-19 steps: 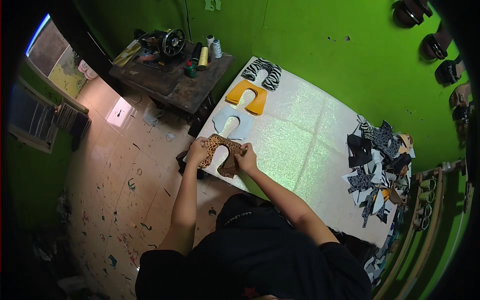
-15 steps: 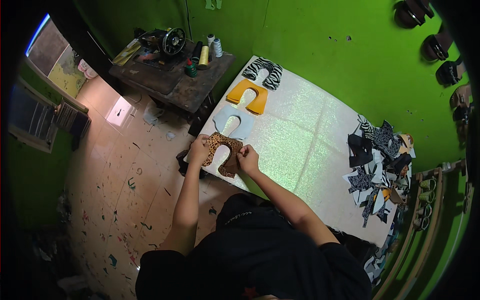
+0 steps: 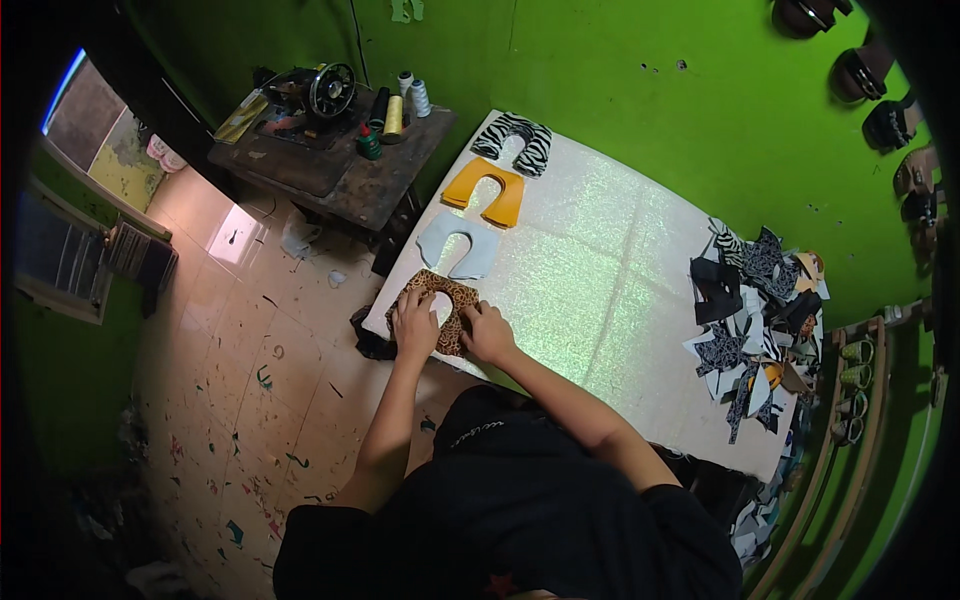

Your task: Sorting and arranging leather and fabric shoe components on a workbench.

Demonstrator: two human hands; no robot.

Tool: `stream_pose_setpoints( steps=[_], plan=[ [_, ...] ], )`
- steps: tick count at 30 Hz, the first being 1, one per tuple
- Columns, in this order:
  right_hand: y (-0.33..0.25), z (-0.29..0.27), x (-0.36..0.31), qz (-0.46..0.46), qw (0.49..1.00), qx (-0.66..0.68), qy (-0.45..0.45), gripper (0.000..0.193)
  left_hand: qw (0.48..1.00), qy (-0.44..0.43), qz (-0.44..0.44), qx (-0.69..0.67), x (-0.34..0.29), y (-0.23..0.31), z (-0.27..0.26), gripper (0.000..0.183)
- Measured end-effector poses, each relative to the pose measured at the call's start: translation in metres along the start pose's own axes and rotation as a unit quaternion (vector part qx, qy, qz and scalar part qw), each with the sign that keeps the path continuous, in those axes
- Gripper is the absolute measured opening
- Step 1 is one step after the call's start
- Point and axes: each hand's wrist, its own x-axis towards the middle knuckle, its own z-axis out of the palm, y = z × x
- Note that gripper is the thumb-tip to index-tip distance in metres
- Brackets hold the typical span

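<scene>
A stack of leopard-print U-shaped cut-outs [image 3: 455, 290] lies near the left front corner of a table covered in shiny whitish sheet material [image 3: 580, 300]. My left hand [image 3: 416, 325] rests on its left arm, fingers stretched out over the print. At the right arm, my right hand [image 3: 487, 332] has its fingers bent and closed on the edge. Beyond the print, in a row along the table's left edge, come pale grey U-shaped cut-outs [image 3: 481, 258], orange-yellow ones [image 3: 508, 205] and zebra-striped ones [image 3: 536, 150].
Mixed offcuts [image 3: 745, 310] are heaped at the table's right end. To the far left, an old sewing machine [image 3: 325, 92] stands on a dark wooden table [image 3: 370, 185] with thread cones [image 3: 393, 120] and a green bottle [image 3: 369, 143]. Scraps litter the tiled floor [image 3: 260, 400]. Shoes [image 3: 855, 375] sit on a rack at right.
My left hand has shifted from the outer edge onto the leopard-print stack, fingers now spread. The stack's arms lie more even, and my right hand has moved slightly nearer and inward.
</scene>
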Motion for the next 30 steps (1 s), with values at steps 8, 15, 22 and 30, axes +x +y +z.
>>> stream_pose_setpoints(
  steps=[8,15,22,30],
  plan=[
    [0.045,-0.017,-0.008,-0.033,0.988,0.151,-0.012,0.03,0.996,-0.03,-0.09,-0.003,0.014,0.022,0.003,0.027],
    [0.115,-0.058,-0.05,0.077,0.957,0.275,0.057,0.022,0.995,-0.039,0.002,-0.097,0.022,0.089,0.024,0.023],
    [0.192,-0.111,-0.114,0.188,0.891,0.359,0.205,0.02,0.966,-0.118,0.154,-0.168,0.009,0.201,0.067,0.021],
    [0.286,-0.166,-0.189,0.245,0.852,0.266,0.38,0.028,0.915,-0.23,0.243,-0.226,-0.011,0.311,0.112,0.023]
  ],
)
